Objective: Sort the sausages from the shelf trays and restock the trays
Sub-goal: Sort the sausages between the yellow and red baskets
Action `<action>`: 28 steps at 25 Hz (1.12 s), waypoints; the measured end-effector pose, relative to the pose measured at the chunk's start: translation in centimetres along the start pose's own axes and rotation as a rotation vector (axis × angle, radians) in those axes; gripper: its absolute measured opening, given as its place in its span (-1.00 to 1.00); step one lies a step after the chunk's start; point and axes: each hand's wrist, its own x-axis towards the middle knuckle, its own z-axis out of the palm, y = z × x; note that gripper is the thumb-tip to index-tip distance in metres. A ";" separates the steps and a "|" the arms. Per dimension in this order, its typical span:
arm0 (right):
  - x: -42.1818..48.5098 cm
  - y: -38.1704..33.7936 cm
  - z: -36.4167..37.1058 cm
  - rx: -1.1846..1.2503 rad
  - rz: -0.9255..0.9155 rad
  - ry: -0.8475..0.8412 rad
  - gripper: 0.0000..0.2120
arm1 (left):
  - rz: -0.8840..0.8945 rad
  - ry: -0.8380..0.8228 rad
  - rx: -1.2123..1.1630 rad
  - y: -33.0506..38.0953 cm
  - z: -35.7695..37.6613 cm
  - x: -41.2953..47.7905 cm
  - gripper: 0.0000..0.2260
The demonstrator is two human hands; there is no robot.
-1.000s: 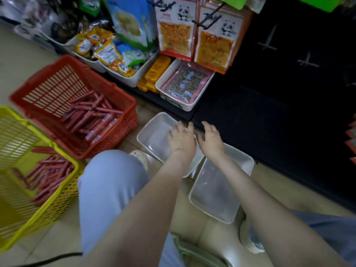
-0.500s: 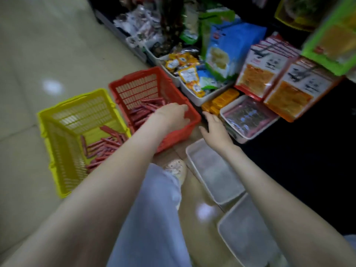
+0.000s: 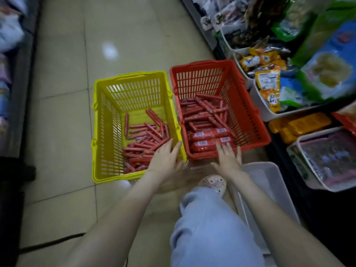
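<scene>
Two baskets stand side by side on the floor. The yellow basket [image 3: 107,120] holds several thin red sausages [image 3: 143,143]. The red basket [image 3: 250,114] holds more thin sausages and two thick labelled ones [image 3: 208,140]. My left hand [image 3: 166,159] lies flat with straight fingers over the near right corner of the yellow basket. My right hand [image 3: 228,159] reaches over the near rim of the red basket, fingers spread, holding nothing. An empty white tray [image 3: 269,182] lies on the floor at the right, partly hidden by my right forearm.
Shelf trays with snack packs [image 3: 267,83], yellow bars [image 3: 300,124] and a dark packet [image 3: 327,158] line the right side. My knee in light trousers [image 3: 208,228] and a shoe [image 3: 212,183] sit between my arms. A dark cable [image 3: 52,242] crosses the tiled floor at lower left.
The view swung left from the empty white trays to the baskets. Both hands left the trays and moved to the near rims of the baskets, left to the yellow, right to the red.
</scene>
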 end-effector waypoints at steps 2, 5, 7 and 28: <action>0.6 0.9 0.8 -0.072 -0.039 0.071 -0.42 | 0.109 0.034 0.007 1.3 1.2 1.5 -0.43; 2.2 1.4 -0.1 0.010 -0.080 0.114 -0.52 | 0.173 0.092 -0.021 3.3 2.6 3.8 -0.52; 4.3 1.6 -1.5 0.034 -0.078 0.048 -0.59 | 0.118 0.122 -0.014 4.1 3.2 5.7 -0.53; 11.9 4.0 -3.0 -0.213 -0.113 -0.040 -0.48 | -0.061 0.058 0.182 9.4 0.2 11.8 -0.40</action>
